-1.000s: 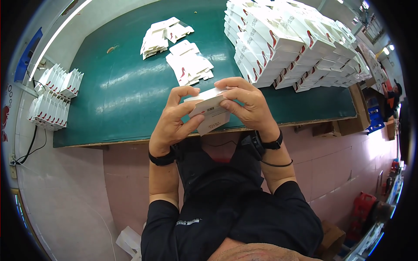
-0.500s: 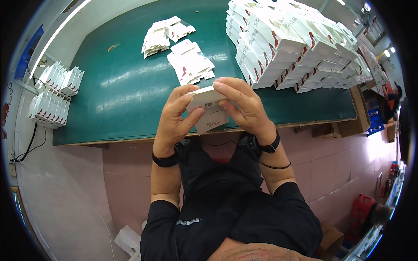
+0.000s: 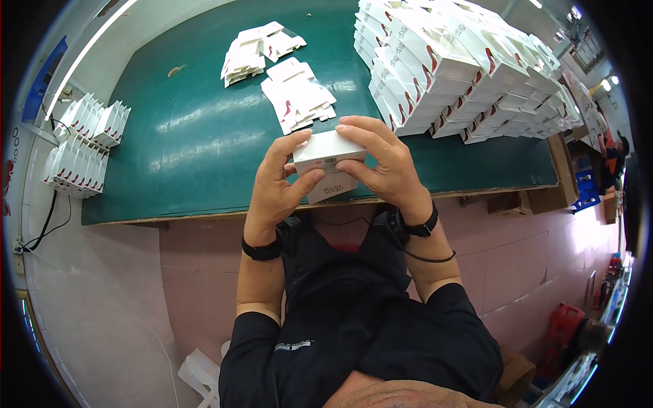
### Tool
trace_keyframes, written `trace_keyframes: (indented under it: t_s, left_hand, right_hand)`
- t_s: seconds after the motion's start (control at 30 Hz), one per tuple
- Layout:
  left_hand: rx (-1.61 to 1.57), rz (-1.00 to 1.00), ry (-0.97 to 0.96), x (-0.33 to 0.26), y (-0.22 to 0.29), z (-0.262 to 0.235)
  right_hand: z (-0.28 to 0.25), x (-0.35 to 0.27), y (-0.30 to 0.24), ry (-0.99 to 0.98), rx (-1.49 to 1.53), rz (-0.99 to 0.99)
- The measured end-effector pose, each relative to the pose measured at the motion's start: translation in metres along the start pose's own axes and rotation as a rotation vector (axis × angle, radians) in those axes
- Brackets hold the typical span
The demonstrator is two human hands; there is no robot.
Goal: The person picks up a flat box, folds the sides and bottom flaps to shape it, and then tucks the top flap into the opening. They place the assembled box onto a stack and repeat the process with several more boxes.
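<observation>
1. Two bare hands gripped one small white box at the centre of the frame, over the front edge of the green bench; whether the box touched the bench could not be told.
2. The left hand pinched its left end, thumb on the panel facing the person, fingers around the far side.
3. The right hand pinched the right end, thumb on the same panel, fingers over the top's far edge.
4. It looked like thin card: probably light, fairly stiff along its folds, easily dented mid-panel, and a little slick. Edges and corners seemed the safest hold, with gentle, even pressure from both ends.
5. Flat white cartons lay at upper centre, beyond the hands; a tall stack of white boxes filled the upper right.
</observation>
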State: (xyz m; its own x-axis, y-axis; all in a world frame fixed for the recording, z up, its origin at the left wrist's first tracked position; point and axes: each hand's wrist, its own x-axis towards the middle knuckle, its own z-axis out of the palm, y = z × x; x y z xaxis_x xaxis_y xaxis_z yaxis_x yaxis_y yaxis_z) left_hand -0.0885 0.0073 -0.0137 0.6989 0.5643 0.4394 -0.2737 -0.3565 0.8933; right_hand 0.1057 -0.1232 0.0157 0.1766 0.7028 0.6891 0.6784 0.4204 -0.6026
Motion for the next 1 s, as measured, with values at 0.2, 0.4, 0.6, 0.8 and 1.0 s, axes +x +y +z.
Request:
trace_keyframes:
  t_s: [0.2, 0.4, 0.6, 0.8, 1.0]
  left_hand:
    - [-0.023, 0.031, -0.002, 0.0003, -0.0016, -0.0003]
    - [-0.002, 0.015, -0.012, 0.0018, 0.0027, -0.0015]
    - [0.015, 0.021, -0.028, 0.0031, 0.0026, -0.0025]
    - [-0.039, 0.004, 0.006, 0.0029, 0.0007, 0.0019]
    - [0.000, 0.015, -0.019, 0.0022, -0.0016, -0.0016]
  right_hand:
    - [0.0002, -0.0021, 0.0044, -0.004, 0.007, -0.001]
    - [-0.0024, -0.0019, 0.0016, -0.047, 0.064, 0.061]
    - [-0.0024, -0.0017, 0.0024, -0.056, 0.061, 0.077]
    - [-0.0013, -0.0017, 0.0035, 0.006, 0.051, 0.034]
    - [-0.0027, -0.0028, 0.0091, -0.010, 0.038, 0.000]
